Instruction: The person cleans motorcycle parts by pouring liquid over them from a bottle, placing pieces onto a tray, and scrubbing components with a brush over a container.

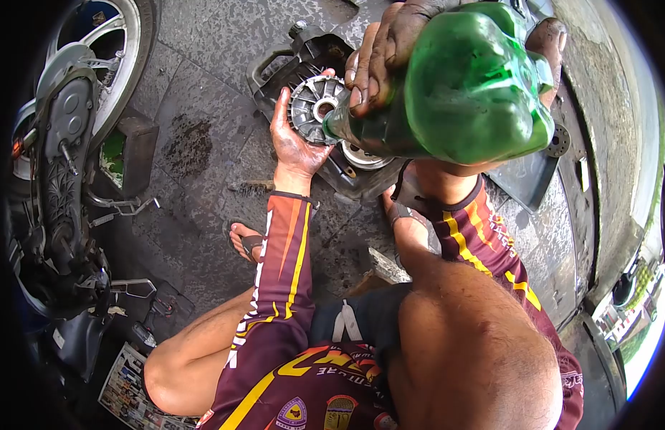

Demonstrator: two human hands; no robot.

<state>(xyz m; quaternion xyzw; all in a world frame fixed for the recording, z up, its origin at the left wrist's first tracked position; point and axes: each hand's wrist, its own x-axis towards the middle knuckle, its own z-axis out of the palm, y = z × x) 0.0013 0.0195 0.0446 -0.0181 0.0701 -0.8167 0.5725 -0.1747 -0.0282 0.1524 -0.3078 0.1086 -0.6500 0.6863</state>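
Bottle of green plastic point(476, 93), clasped in the right hand point(400, 36), looks soft, best held mid-body; the round, finned metal wheel point(304, 107) at its neck, rim cupped by the left hand point(293, 154), looks stiff, heavy.

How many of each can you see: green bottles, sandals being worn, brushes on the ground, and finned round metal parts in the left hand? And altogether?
Green bottle: 1
Sandals: 2
Brush: 1
Finned metal part in the left hand: 1
Total: 5
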